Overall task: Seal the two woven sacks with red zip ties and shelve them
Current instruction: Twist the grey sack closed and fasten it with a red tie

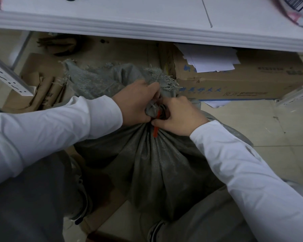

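The person crouches on the tiled floor [262,130], and a grey woven sack [156,163] stands on it between the knees, near the front edge of a white shelf board [129,27] that runs above. The sack is dull grey and of coarse weave, and it looks full. Its cloth is pulled in many long folds up to a narrow neck. Above the neck the open mouth spreads out loose, and its cut edge is frayed into pale threads.

The left hand [135,102] has its fingers curled tight around the bunched neck and grips the cloth from the left side. The right hand [180,117] is just beside it, touching the neck from the right; its thumb and fingers pinch the red zip tie [155,132]. The tie lies at the neck between both hands, and a short bright red end hangs down over the folds below the thumb. Whether the tie goes fully around the neck I cannot tell, because the hands cover it.

Both arms wear white sleeves [252,172]. Under the shelf board, behind the sack, lies a brown cardboard box [243,81] with blue print, with white papers [210,58] on it. On the left lies flattened cardboard [42,88].
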A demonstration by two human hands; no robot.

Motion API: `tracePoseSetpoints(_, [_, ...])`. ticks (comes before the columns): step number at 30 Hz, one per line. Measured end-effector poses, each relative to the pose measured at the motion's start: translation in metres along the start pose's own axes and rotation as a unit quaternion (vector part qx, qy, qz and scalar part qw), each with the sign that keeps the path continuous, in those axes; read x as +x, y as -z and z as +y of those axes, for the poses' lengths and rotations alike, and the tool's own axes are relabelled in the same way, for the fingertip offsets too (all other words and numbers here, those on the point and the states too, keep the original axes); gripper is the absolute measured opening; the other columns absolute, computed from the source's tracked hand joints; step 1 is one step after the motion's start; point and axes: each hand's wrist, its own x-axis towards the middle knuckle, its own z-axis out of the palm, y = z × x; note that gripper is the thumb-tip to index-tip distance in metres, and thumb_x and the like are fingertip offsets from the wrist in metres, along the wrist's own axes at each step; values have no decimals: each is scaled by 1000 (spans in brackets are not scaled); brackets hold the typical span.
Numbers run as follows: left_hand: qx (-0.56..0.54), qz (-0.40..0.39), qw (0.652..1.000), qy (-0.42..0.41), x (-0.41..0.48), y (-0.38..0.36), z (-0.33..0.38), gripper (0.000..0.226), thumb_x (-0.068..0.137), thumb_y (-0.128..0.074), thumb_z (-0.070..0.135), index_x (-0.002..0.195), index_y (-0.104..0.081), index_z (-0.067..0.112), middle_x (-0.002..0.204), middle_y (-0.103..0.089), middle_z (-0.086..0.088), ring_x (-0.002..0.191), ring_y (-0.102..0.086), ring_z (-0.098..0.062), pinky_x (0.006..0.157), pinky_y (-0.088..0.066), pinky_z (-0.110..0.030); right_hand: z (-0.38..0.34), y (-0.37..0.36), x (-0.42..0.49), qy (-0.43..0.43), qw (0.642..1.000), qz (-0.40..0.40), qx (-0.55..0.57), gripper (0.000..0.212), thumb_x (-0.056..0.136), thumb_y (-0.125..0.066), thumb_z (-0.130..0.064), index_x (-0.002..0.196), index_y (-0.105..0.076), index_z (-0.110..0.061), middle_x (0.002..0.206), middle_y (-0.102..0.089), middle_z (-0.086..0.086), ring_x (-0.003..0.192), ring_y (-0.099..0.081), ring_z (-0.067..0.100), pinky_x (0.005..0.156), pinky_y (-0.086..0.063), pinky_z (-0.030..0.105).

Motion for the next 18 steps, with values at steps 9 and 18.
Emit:
tracePoseSetpoints(9, [-35,-3,999,1,3,14,3,43,69,-73,23,104,-49,17,98,-59,-6,94,-53,-25,81,-49,-43,12,-14,7,-54,998,8,-42,36,76,-69,-38,108,-65,-21,102,-63,13,95,-61,35,78,-55,43])
tracePoseSetpoints(18, [42,-14,999,26,0,20,-11,34,73,-70,30,103,-57,20,101,-61,-3,93,-52,-24,82,-47,-38,20,-5,8,-82,996,-31,17,43,80,-70,-35,116,-59,-14,113,-62,15,107,-56,36,87,-49,37])
